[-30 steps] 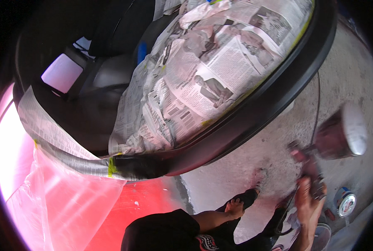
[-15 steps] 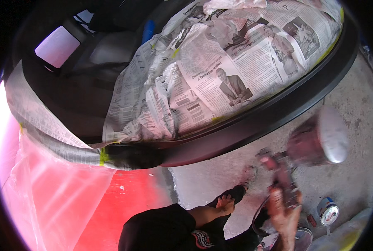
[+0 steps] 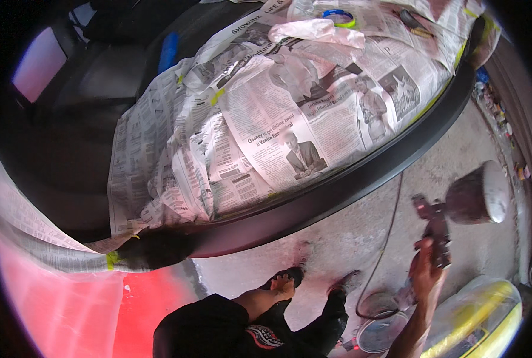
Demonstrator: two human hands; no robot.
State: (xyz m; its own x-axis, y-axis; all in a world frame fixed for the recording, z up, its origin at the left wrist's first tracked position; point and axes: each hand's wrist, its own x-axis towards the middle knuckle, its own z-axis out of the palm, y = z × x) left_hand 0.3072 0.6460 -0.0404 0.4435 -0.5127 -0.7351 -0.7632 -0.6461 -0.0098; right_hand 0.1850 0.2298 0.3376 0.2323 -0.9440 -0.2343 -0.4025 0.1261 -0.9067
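Observation:
In my right hand [image 3: 427, 268] is a spray gun [image 3: 436, 230] with a large round paint cup [image 3: 475, 194], held up to the right of a dark car panel edge [image 3: 337, 194]. My fingers wrap round its handle, and a gap separates the gun from the panel. My left hand [image 3: 284, 286] lies on my left knee, fingers apart and holding nothing. Above the dark edge, newspaper sheets [image 3: 278, 119] cover the car body, fixed along the borders with yellow-green tape [image 3: 112, 259].
A hose [image 3: 391, 232] loops over the concrete floor [image 3: 361, 227] to a round container [image 3: 382, 331] by my feet. Lower right lies a plastic-wrapped yellow part [image 3: 475, 322]. A red panel [image 3: 152, 304] is at lower left. Tape rolls [image 3: 339, 18] sit on the newspaper.
The view has swung to the right, so the car sits further left in the picture. My right hand has carried the spray gun rightward, away from the dark edge. My left hand stays on the knee.

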